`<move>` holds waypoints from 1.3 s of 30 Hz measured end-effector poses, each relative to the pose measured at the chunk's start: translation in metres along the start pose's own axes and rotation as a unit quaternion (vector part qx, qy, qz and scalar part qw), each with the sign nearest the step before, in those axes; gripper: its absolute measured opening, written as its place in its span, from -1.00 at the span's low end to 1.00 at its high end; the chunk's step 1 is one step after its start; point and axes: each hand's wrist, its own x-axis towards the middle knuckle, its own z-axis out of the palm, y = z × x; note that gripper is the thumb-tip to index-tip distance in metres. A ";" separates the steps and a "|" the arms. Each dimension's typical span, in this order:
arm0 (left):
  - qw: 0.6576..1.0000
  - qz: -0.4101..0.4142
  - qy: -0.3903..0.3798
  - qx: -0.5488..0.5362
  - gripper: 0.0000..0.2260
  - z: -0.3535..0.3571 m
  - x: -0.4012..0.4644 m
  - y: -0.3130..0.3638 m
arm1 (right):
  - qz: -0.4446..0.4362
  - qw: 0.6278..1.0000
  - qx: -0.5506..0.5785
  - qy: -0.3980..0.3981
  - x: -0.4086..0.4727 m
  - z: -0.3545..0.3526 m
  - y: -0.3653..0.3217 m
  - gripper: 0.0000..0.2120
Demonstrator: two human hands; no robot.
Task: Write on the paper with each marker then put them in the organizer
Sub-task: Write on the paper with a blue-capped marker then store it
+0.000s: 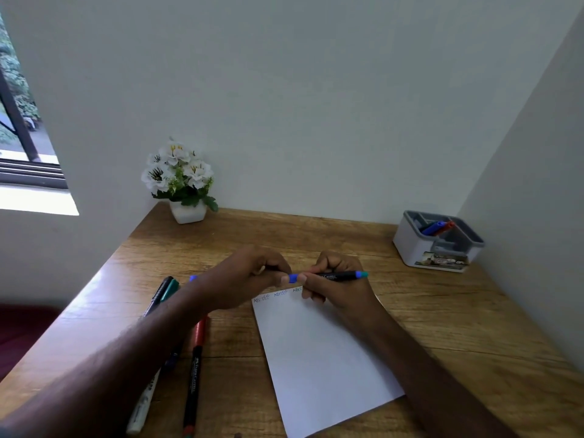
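Observation:
A white paper (319, 358) lies on the wooden desk (442, 327), with faint letters along its top edge. Above that edge both hands hold one black marker (338, 276) level. My right hand (335, 282) grips its barrel, whose teal-blue end points right. My left hand (249, 276) pinches the blue cap (293, 278) at the marker's left end. Whether the cap is seated or coming off I cannot tell. Several more markers lie left of the paper, among them a red-capped black one (195, 368), a white one (143, 406) and two dark ones (162, 294), partly hidden by my left forearm.
A grey and white organizer (420, 248) stands at the back right near the side wall, holding a blue marker (431, 228) and a red marker (446, 226). A white pot of white flowers (185, 184) sits in the back left corner. A window is at far left.

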 end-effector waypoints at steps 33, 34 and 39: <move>0.992 -0.006 -0.038 0.122 -0.80 0.058 0.182 0.058 | 0.009 0.813 -0.515 0.271 0.043 -0.189 -0.118 -0.95; 0.992 -0.007 -0.038 0.124 -0.80 0.062 0.189 0.058 | 0.028 0.798 -0.547 0.253 0.049 -0.195 -0.119 -0.95; 0.987 -0.015 -0.061 0.146 -0.79 0.077 0.210 0.057 | 0.121 0.771 -0.599 0.180 0.077 -0.200 -0.112 -0.87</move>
